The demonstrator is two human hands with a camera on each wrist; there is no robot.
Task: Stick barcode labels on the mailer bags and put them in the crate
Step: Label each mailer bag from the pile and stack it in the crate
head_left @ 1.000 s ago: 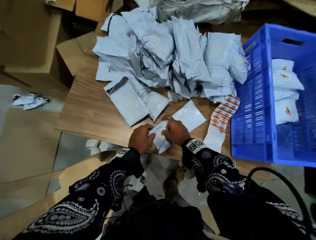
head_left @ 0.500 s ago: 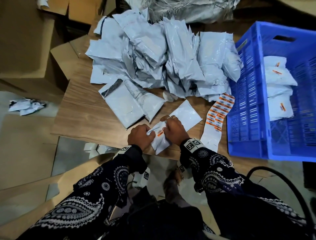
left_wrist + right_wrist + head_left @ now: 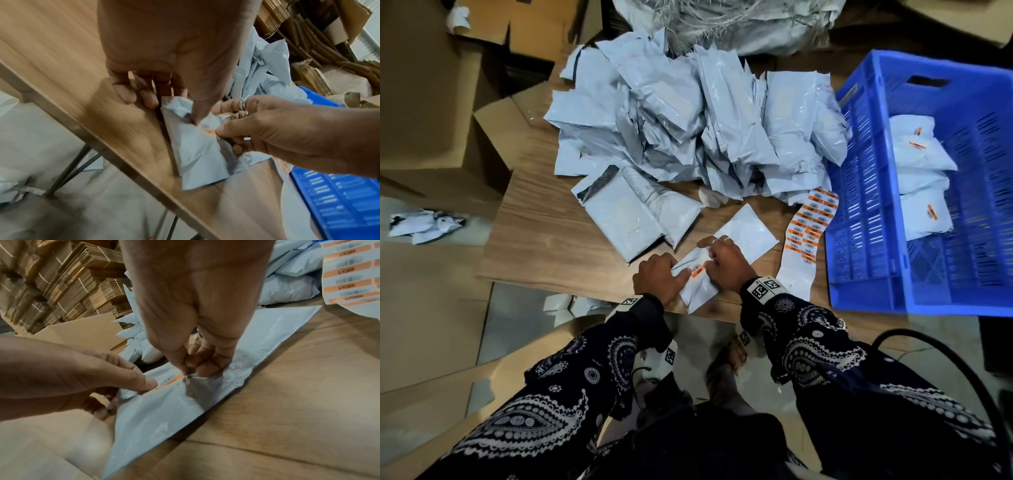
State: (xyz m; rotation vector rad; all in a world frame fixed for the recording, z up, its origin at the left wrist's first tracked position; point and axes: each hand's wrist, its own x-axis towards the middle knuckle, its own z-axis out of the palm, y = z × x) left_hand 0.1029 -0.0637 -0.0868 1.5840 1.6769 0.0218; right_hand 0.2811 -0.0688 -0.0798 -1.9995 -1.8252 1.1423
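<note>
Mailer bag (image 3: pixel 697 286) (apparently labelled) between hands

Head view looks steeply down from above onto tabletop (image 3: pixel 558 240) and crate (image 3: pixel 866 240). Both wrist views sit close, low along the hands. All three share the mailer bag (image 3: pixel 697 289) at the near edge.

We see a wooden desk (image 3: pixel 544 240) across the middle of the frame, bearing a heap of grey mailer bags (image 3: pixel 688 130) at upper centre, a label sheet (image 3: pixel 808 233) right of centre, and a blue crate (image 3: pixel 866 219) at its right edge
</note>
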